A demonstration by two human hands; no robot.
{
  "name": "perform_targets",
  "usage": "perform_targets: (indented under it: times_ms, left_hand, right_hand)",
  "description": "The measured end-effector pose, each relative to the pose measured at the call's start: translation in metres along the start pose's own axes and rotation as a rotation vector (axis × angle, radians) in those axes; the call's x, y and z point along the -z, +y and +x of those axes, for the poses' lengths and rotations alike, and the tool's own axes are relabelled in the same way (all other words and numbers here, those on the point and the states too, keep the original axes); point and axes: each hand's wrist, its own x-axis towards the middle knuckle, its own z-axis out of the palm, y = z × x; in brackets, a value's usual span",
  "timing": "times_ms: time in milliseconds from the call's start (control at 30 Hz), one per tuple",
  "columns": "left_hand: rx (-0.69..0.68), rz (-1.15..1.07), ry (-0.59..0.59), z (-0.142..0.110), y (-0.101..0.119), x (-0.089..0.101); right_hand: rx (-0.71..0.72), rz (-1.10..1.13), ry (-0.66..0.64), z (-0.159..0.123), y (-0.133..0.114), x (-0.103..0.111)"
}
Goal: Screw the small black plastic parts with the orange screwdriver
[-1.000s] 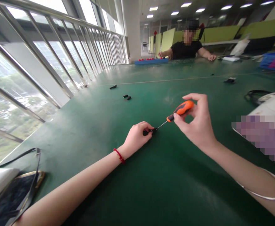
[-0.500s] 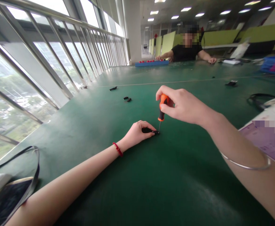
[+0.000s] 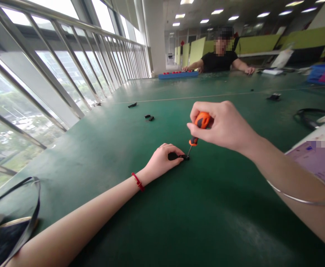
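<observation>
From far away, I see a dark phone (image 3: 5, 239) at the left on the green table (image 3: 151, 230). Next, the left hand (image 3: 164, 158) pinches a small black part (image 3: 185, 158) on the tabletop. The orange screwdriver (image 3: 203, 120) has its tip at the part's right end. The right hand (image 3: 220, 124) curls its fingers around the handle.

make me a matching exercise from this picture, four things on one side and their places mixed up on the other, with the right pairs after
Things:
1. orange-and-black screwdriver
2. black part at the screwdriver's tip
3. red bracelet
4. silver bangle

Places:
A. held in the left hand
B. around the right forearm
C. held in the right hand
D. around the left wrist

Pairs: 1-C, 2-A, 3-D, 4-B
</observation>
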Motion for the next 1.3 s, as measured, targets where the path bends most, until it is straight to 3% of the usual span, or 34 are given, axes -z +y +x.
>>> perform_targets:
  times_ms: [167, 567, 1300]
  left_hand:
    - [0.006, 0.0, -0.019, 0.0, 0.001, 0.001]
    - [0.004, 0.007, -0.029, 0.001, 0.001, 0.001]
    - [-0.004, -0.002, -0.037, 0.002, -0.003, -0.001]
  right_hand:
    - [-0.076, 0.006, 0.12, 0.003, 0.008, 0.006]
    - [-0.06, -0.004, 0.088, 0.002, 0.014, -0.009]
    - [-0.067, -0.026, 0.055, 0.0, 0.016, -0.005]
